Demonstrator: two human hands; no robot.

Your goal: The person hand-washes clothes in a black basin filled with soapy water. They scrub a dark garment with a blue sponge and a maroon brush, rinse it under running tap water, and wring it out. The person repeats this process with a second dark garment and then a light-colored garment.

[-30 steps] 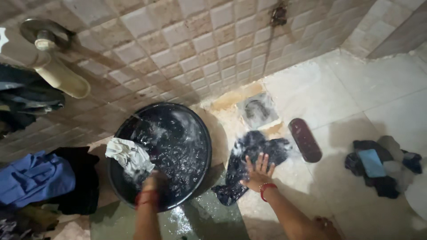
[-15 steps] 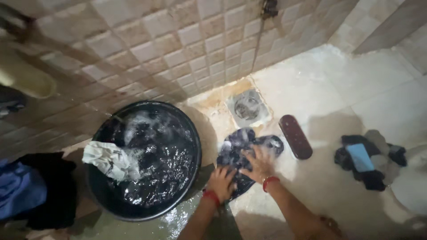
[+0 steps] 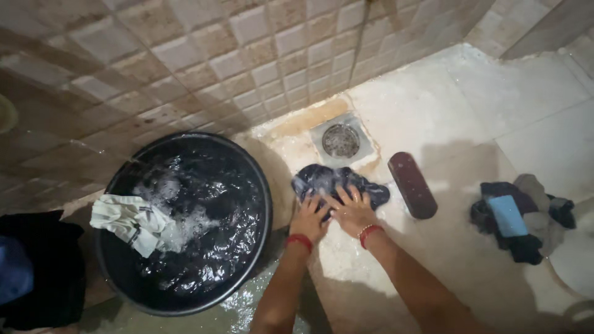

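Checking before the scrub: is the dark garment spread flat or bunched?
Bunched: the dark garment sits in a crumpled heap by the drain, under both hands.

Black tub (image 3: 266, 204), brush (image 3: 411, 185), drain (image 3: 341, 140)
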